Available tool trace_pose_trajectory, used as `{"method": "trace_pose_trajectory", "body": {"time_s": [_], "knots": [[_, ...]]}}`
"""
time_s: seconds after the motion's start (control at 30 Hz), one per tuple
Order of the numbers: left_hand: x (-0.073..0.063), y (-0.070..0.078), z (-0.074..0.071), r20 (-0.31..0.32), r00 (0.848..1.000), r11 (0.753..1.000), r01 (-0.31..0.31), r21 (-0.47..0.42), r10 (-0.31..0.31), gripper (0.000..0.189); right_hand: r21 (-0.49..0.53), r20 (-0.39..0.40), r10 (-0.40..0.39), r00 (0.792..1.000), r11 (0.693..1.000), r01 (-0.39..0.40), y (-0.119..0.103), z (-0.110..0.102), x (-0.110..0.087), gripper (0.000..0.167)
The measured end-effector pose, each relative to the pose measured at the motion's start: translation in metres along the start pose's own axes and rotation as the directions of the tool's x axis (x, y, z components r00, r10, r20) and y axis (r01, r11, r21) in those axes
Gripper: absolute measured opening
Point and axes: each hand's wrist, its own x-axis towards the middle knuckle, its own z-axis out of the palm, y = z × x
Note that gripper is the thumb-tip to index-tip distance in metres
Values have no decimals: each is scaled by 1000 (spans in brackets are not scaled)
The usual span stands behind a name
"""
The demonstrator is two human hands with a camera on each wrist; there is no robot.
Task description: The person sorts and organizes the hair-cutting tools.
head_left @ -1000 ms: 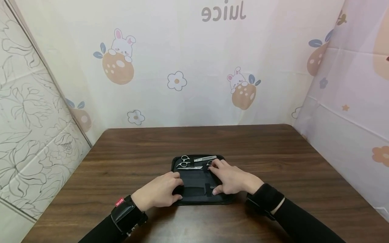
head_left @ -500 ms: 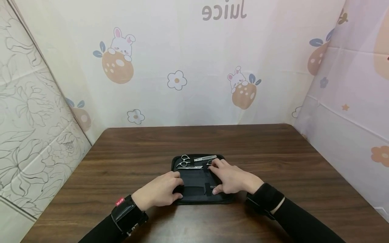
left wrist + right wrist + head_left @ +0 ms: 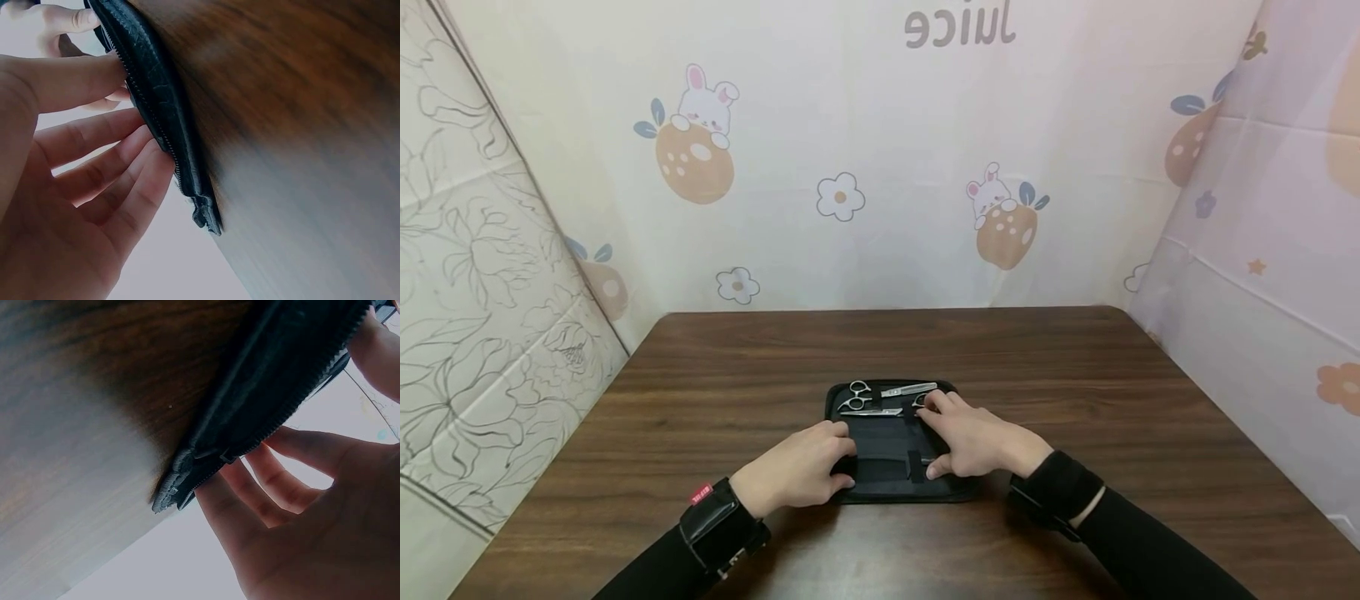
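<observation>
A black zippered case (image 3: 880, 437) lies unfolded on the wooden table. Two pairs of silver scissors sit along its far side: the upper scissors (image 3: 910, 389) have finger rings at the left, and the lower scissors (image 3: 871, 412) have a ring beside my right fingers. My left hand (image 3: 797, 467) rests at the case's left edge, its fingertips against the zipper (image 3: 153, 128) in the left wrist view. On the right side, my right hand (image 3: 981, 442) touches the case, thumb near the front and fingers by the lower scissors' ring. Its fingers partly hide the case's right side.
The brown wooden table (image 3: 760, 358) extends around the case on all sides. A patterned curtain (image 3: 910, 242) stands behind it, with more printed cloth to the left and right.
Both hands stay at the sides of the case. The head view shifts very slightly; otherwise nothing visibly moves.
</observation>
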Motion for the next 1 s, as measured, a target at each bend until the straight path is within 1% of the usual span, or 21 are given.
{"method": "trace_pose_trajectory", "body": {"time_s": [0.23,0.37,0.73,1.0], "knots": [[1,1,0,3,1000,1000,1,4,-1,21,4,4,-11,1000,1000,11,-1,-2,-2,80],[2,0,1,12,1000,1000,13,13,-14,21,2,5,-19,1000,1000,19,-1,-2,-2,80],[2,1,1,22,999,1000,25,5,-25,20,6,11,-8,1000,1000,8,-1,-2,-1,80],[4,1,3,2,1000,1000,10,13,-10,19,-9,14,-10,1000,1000,11,-1,-3,0,80]]}}
